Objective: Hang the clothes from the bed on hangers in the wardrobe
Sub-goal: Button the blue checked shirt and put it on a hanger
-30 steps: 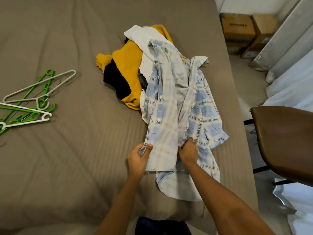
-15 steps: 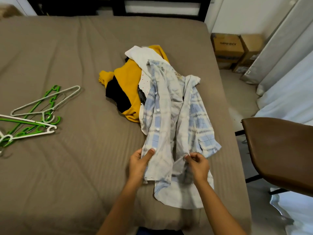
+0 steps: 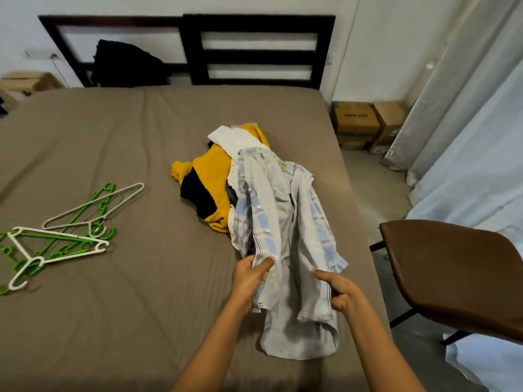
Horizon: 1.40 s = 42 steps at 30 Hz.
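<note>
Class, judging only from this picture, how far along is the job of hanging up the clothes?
Done: nothing hung. In hand: left hand and right hand grip the plaid shirt. Left: hangers lie unused; yellow garment and white garment remain piled.

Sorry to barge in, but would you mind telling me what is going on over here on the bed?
A person is sorting clothes to hang up. The left hand and right hand each grip a front edge of a blue plaid shirt, which lies over a yellow and black garment on the bed. The green and white hangers lie untouched off to the left.
</note>
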Tool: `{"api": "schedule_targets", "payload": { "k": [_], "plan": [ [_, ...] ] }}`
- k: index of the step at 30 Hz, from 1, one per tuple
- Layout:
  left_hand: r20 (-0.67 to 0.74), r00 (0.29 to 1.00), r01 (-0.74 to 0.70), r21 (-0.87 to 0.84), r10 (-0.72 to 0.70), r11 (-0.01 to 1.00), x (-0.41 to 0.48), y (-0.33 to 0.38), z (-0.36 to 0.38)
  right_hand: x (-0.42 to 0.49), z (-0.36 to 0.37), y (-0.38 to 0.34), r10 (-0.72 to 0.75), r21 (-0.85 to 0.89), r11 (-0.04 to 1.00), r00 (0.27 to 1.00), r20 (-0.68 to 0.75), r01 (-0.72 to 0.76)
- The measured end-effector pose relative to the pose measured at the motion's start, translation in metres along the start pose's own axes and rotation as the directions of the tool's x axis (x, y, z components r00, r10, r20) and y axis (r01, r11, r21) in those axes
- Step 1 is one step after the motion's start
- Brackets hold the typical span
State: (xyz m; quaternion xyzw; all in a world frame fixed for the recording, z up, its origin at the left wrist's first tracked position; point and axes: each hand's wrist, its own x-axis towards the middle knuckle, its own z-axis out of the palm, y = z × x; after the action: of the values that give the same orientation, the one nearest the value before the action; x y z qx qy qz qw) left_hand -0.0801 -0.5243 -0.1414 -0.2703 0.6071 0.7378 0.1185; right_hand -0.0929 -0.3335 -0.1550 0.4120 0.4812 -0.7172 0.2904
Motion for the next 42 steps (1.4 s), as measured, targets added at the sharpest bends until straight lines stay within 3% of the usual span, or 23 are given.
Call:
{"api": "schedule_targets", "payload": {
  "k": [2, 3, 4, 6, 8, 10, 12, 16, 18, 27, 34, 42],
  "plan": [
    [0.009, 1.0, 0.008, -0.012, -0.008, 1.0, -0.01, 0.006, 0.002, -0.013, 0.0, -0.002, -0.261, -0.149, 0.958, 0.958, -0.116, 0.243],
    [0.024, 1.0, 0.01, -0.028, -0.009, 1.0, -0.016, 0.009, 0.002, -0.021, 0.001, -0.003, -0.482, -0.292, 0.859, 0.856, -0.184, 0.421],
    [0.04, 0.999, 0.012, -0.039, -0.011, 0.999, -0.022, 0.012, 0.003, -0.034, 0.005, -0.004, -0.668, -0.418, 0.714, 0.726, -0.163, 0.562],
    [0.081, 0.997, 0.021, -0.053, -0.017, 0.998, -0.034, 0.018, 0.006, -0.061, 0.015, -0.003, -0.842, -0.496, 0.453, 0.539, 0.035, 0.74],
    [0.125, 0.992, 0.017, -0.059, -0.01, 0.998, -0.045, 0.023, 0.011, -0.082, 0.025, -0.001, -0.855, -0.473, 0.351, 0.483, 0.189, 0.808],
    [0.151, 0.988, 0.004, -0.065, 0.006, 0.998, -0.053, 0.028, 0.015, -0.092, 0.031, 0.003, -0.845, -0.421, 0.359, 0.482, 0.232, 0.833],
    [0.177, 0.984, -0.014, -0.07, 0.026, 0.997, -0.061, 0.035, 0.017, -0.099, 0.035, 0.006, -0.832, -0.347, 0.431, 0.516, 0.205, 0.833],
    [0.227, 0.972, -0.053, -0.048, 0.063, 0.997, -0.07, 0.049, 0.014, -0.113, 0.042, 0.004, -0.672, -0.088, 0.714, 0.715, 0.191, 0.694],
    [0.237, 0.968, -0.075, -0.027, 0.08, 0.997, -0.073, 0.054, 0.012, -0.123, 0.048, 0.0, -0.588, 0.009, 0.8, 0.781, 0.209, 0.6],
    [0.208, 0.972, -0.121, 0.027, 0.113, 0.992, -0.082, 0.058, 0.002, -0.133, 0.051, 0.003, -0.6, -0.105, 0.774, 0.776, 0.195, 0.625],
    [0.23, 0.965, -0.146, 0.08, 0.124, 0.986, -0.082, 0.055, 0.004, -0.135, 0.044, 0.013, -0.691, -0.227, 0.654, 0.692, 0.209, 0.722],
    [0.272, 0.957, -0.137, 0.103, 0.105, 0.985, -0.087, 0.048, 0.005, -0.142, 0.04, 0.016, -0.678, -0.286, 0.649, 0.707, 0.202, 0.705]
  ]
}}
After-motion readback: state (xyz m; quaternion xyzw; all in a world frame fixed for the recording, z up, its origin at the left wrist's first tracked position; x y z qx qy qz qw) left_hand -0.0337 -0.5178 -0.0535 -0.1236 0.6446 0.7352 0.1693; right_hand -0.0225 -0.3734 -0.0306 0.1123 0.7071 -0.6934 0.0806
